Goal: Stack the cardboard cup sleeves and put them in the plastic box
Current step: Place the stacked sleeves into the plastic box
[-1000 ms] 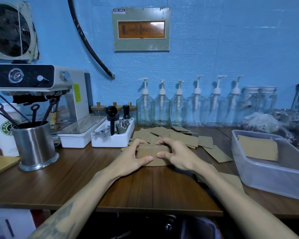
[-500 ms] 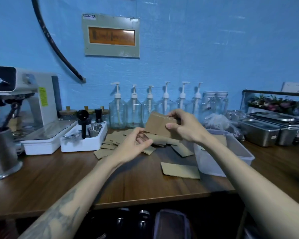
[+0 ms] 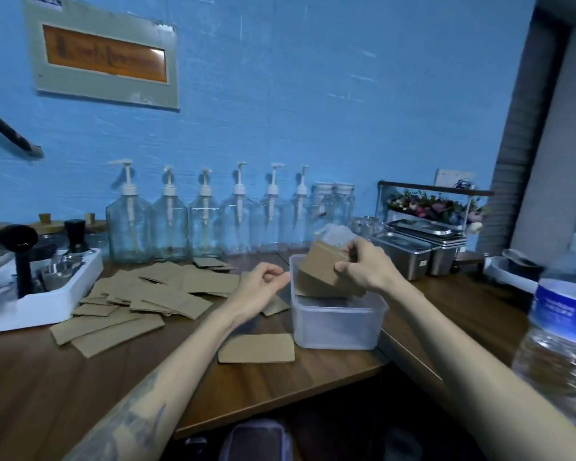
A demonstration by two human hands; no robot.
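Note:
My right hand (image 3: 363,262) grips a stack of brown cardboard cup sleeves (image 3: 323,267) and holds it tilted over the clear plastic box (image 3: 336,324), its lower edge inside the rim. My left hand (image 3: 263,282) hovers just left of the box with fingers loosely curled, holding nothing. Several loose sleeves (image 3: 153,294) lie scattered on the wooden counter to the left. One single sleeve (image 3: 256,348) lies flat in front of the box.
A row of glass pump bottles (image 3: 167,224) lines the blue wall. A white tray with coffee tools (image 3: 37,287) stands at the left. Steel containers (image 3: 409,251) sit behind the box. A water bottle (image 3: 566,327) stands close at the right edge.
My right hand has lifted the sleeve stack off the counter and carried it right, over the box. My left hand let go and followed. The view swung to the right.

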